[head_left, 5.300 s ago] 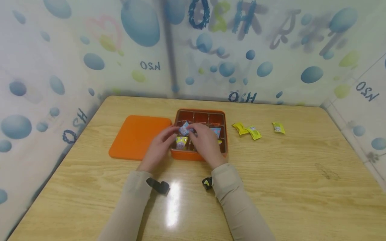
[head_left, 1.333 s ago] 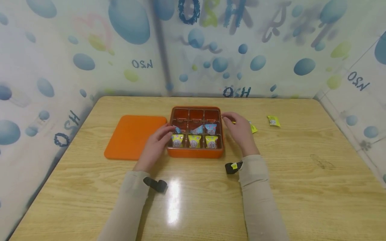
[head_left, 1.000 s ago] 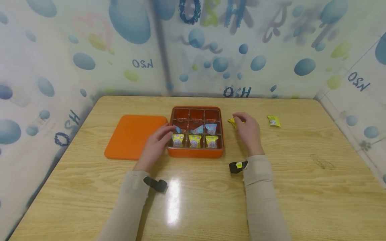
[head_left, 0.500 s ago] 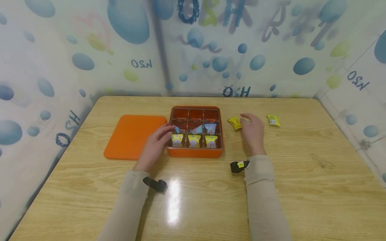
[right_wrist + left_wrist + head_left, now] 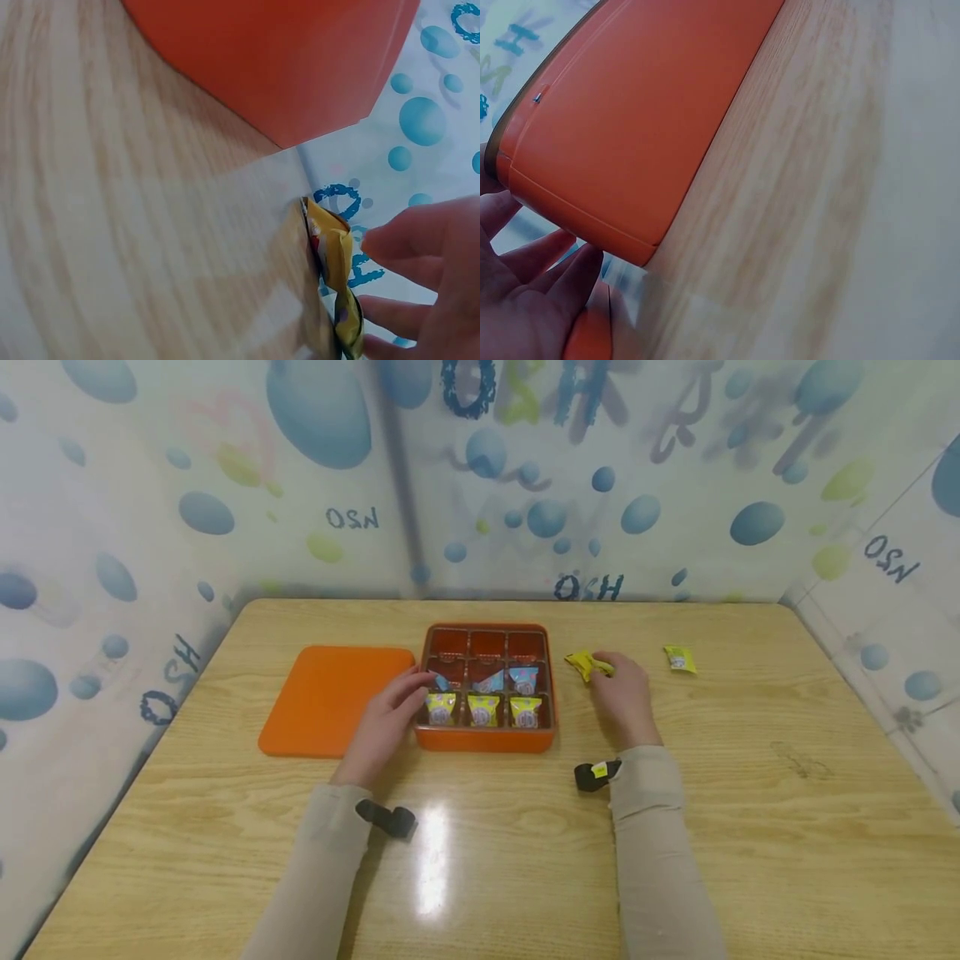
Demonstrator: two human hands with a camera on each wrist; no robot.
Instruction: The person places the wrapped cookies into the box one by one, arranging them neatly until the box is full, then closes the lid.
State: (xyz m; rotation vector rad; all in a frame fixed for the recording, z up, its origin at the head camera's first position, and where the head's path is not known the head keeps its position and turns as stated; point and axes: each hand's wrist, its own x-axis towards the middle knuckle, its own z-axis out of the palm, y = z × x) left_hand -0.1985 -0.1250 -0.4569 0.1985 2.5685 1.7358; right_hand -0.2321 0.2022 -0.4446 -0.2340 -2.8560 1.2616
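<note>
Pinching a small, shiny yellow-wrapped packet, right of centre, between thumb and fingers of the right hand. Best to grip lightly (crinkly wrapper, likely slippery) and lift clear of the second yellow packet just beside. Touching the plastic-looking square orange box, mid-frame, with loosely spread fingers of the left hand; better not to tilt it.
</note>
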